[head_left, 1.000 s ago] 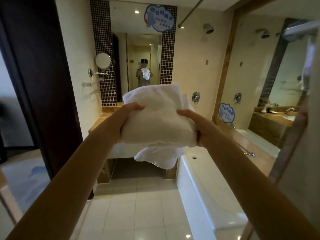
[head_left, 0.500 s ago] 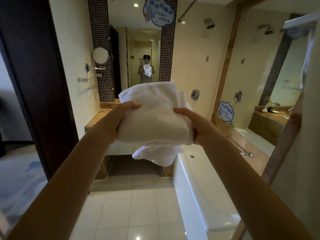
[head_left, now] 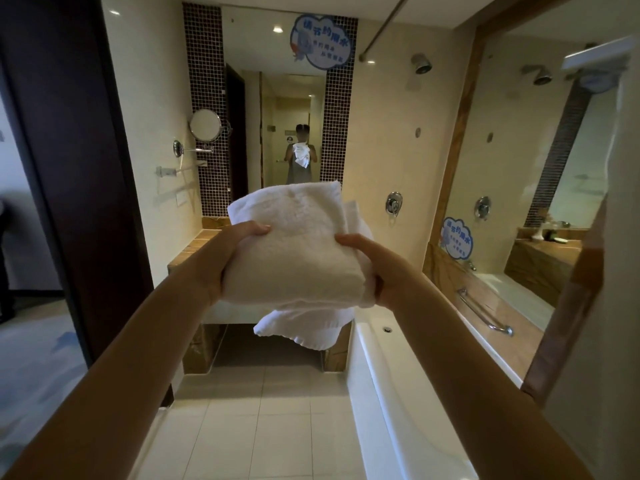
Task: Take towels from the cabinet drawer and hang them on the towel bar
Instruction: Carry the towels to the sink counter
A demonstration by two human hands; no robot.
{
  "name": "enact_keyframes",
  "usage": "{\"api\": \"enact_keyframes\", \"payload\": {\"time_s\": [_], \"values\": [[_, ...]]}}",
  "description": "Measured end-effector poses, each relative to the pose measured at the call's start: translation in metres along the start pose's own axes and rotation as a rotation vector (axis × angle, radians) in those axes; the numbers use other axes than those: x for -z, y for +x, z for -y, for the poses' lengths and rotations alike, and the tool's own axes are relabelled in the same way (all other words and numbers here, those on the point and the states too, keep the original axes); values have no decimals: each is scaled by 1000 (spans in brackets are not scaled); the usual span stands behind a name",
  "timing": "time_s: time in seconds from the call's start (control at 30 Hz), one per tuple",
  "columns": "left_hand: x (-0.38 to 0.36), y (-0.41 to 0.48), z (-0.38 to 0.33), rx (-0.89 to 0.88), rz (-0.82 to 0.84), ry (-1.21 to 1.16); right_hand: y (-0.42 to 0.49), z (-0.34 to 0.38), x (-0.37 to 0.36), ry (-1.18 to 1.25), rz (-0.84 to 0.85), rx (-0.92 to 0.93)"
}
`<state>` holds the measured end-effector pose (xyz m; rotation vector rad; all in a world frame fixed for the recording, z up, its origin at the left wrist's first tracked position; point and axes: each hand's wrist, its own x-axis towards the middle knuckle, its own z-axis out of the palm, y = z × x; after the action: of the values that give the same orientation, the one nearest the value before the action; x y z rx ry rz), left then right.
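I hold the folded white towel (head_left: 298, 251) out in front of me at about chest height, over the tiled floor (head_left: 256, 420) and just left of the bathtub (head_left: 384, 382); my left hand (head_left: 221, 268) grips its left side, thumb laid on top and fingers tucked underneath out of sight; my right hand (head_left: 379, 271) grips the right side the same way, thumb on top.

Set against a second ago, very little has changed; both hands keep the same hold at the same spots, and the towel is still folded, with one loose corner hanging below the bundle; it sits a touch lower and further left in my view than it did, and the room behind has barely shifted.

Straight ahead, the mirror (head_left: 287, 98) shows my reflection with the towel raised in both hands; a blue sticker (head_left: 322, 41) sits at its top right corner; a round mirror (head_left: 205, 125) stands out from the left wall on an arm, and below it is a short wall bar (head_left: 181, 170), well apart from the towel; whether that is the towel bar I cannot tell; a dark door frame (head_left: 69, 168) fills the left side; a grab rail (head_left: 483, 313) runs along the far side of the tub.
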<state>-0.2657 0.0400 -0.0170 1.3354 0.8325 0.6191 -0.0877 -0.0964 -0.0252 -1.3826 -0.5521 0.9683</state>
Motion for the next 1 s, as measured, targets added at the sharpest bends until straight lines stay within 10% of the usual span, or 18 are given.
{"api": "enact_keyframes", "payload": {"time_s": [1.0], "values": [[67, 163, -27, -42, 192, -15, 145, 20, -56, -40, -104, 0]]}}
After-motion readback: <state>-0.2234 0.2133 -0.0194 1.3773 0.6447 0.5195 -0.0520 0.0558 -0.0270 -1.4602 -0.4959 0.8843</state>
